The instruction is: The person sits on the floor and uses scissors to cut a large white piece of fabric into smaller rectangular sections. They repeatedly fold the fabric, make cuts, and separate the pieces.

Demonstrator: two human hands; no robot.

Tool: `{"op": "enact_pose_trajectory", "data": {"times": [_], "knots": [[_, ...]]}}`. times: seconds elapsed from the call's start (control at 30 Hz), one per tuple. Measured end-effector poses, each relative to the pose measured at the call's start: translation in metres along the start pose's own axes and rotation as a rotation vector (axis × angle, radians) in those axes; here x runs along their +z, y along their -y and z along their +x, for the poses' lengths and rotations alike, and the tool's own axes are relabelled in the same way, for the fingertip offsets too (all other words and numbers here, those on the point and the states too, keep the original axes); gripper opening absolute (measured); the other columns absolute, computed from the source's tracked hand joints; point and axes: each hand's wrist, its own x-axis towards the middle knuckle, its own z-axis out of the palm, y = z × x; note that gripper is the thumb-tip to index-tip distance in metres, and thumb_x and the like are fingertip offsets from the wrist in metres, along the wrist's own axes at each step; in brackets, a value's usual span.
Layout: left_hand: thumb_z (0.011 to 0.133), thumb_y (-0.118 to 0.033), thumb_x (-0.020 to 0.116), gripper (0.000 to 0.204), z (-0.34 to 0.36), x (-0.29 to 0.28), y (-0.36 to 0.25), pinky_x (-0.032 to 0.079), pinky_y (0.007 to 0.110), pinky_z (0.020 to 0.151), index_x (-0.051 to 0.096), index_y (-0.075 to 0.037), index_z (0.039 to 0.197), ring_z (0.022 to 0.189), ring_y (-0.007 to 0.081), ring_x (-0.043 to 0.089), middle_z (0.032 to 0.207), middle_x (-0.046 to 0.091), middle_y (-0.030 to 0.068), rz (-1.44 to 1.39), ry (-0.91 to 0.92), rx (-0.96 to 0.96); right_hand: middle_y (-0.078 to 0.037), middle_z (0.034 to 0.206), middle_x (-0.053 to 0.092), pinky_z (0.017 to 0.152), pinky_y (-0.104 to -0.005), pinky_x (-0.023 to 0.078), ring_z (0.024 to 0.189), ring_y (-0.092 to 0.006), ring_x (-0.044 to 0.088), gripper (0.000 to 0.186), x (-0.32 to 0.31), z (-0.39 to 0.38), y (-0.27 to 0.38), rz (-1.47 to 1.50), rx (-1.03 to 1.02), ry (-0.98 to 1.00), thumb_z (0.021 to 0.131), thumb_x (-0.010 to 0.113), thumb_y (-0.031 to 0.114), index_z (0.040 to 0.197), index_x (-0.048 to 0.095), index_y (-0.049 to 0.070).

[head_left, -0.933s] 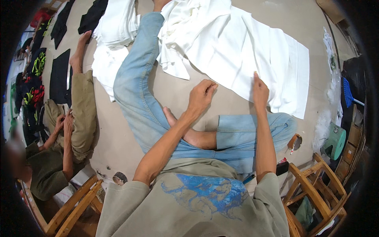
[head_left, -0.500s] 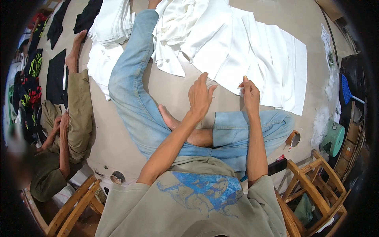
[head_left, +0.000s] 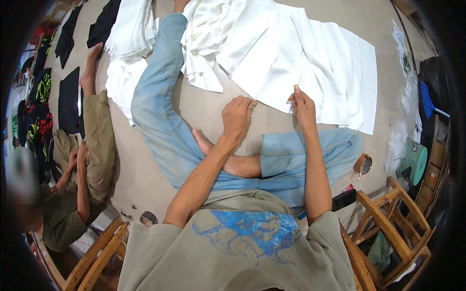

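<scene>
Large layered white fabric pieces (head_left: pixel 340 77) spread beyond my hands. My left hand (head_left: pixel 235 121) hovers over the floor just short of their near edge, fingers curled, with thin pale strands, perhaps thread, by the fingertips. My right hand (head_left: pixel 303 109) is at the fabric's near edge, finger and thumb pinched, a small yellowish bit at the tip; what it holds is unclear. My legs in blue jeans (head_left: pixel 160 106) lie beneath and beside the hands, the right one folded, a bare foot (head_left: pixel 201 143) showing under my left forearm.
A co-worker (head_left: pixel 92 150) sits at left near black pieces (head_left: pixel 68 99). A folded white stack (head_left: pixel 128 31) is beyond my left leg. Wooden chairs (head_left: pixel 393 223) stand behind me. A green stool (head_left: pixel 411 165), blue plastic tool (head_left: pixel 427 99), phone (head_left: pixel 342 199) and round container (head_left: pixel 363 164) are at right.
My right hand has moved left along the fabric edge, fingers drawn together. My left hand rose toward the fabric with fingers extended, then drew slightly left, its fingers curling again.
</scene>
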Motion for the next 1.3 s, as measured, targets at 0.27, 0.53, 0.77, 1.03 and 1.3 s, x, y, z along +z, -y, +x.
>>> {"op": "enact_pose_trajectory", "data": {"times": [0.27, 0.53, 0.77, 1.03, 1.3], "knots": [[0.093, -0.007, 0.067, 0.005, -0.010, -0.014, 0.000, 0.049, 0.046, 0.074, 0.066, -0.005, 0.097, 0.085, 0.0356, 0.062, 0.090, 0.062, 0.0131, -0.054, 0.091, -0.033, 0.007, 0.059, 0.046, 0.040, -0.0226, 0.023, 0.046, -0.0028, 0.033, 0.052, 0.033, -0.028, 0.009, 0.122, 0.367, 0.488, 0.107, 0.058, 0.051, 0.091, 0.070, 0.003], [0.092, -0.006, 0.066, 0.006, -0.013, -0.017, 0.002, 0.048, 0.047, 0.073, 0.067, -0.004, 0.098, 0.084, 0.0366, 0.060, 0.088, 0.059, 0.0142, -0.121, 0.074, -0.049, 0.007, 0.056, 0.046, 0.040, -0.0228, 0.021, 0.044, -0.0035, 0.033, 0.050, 0.054, -0.024, 0.012, -0.019, 0.380, 0.514, 0.104, 0.062, 0.049, 0.082, 0.070, 0.006], [0.088, 0.000, 0.063, 0.009, -0.013, -0.017, 0.001, 0.046, 0.046, 0.073, 0.065, -0.006, 0.095, 0.083, 0.0344, 0.059, 0.085, 0.055, 0.0119, -0.100, 0.093, -0.056, 0.007, 0.052, 0.044, 0.036, -0.0217, 0.021, 0.041, -0.0028, 0.031, 0.048, 0.054, -0.019, 0.006, 0.067, 0.403, 0.512, 0.106, 0.061, 0.046, 0.079, 0.065, 0.007], [0.088, -0.002, 0.064, 0.012, -0.012, -0.018, 0.003, 0.046, 0.047, 0.074, 0.067, -0.005, 0.099, 0.084, 0.0368, 0.059, 0.088, 0.056, 0.0138, -0.085, 0.142, -0.058, 0.007, 0.056, 0.045, 0.039, -0.0230, 0.020, 0.045, -0.0034, 0.032, 0.048, 0.052, -0.018, 0.001, 0.059, 0.395, 0.523, 0.104, 0.064, 0.048, 0.079, 0.066, 0.007], [0.094, -0.006, 0.064, 0.006, -0.014, -0.022, -0.003, 0.048, 0.043, 0.082, 0.068, -0.004, 0.098, 0.092, 0.0352, 0.059, 0.098, 0.060, 0.0134, -0.187, 0.089, -0.182, 0.008, 0.059, 0.043, 0.043, -0.0229, 0.023, 0.048, -0.0034, 0.033, 0.048, 0.044, -0.026, 0.017, 0.119, 0.268, 0.353, 0.104, 0.064, 0.048, 0.079, 0.065, 0.007]]}}
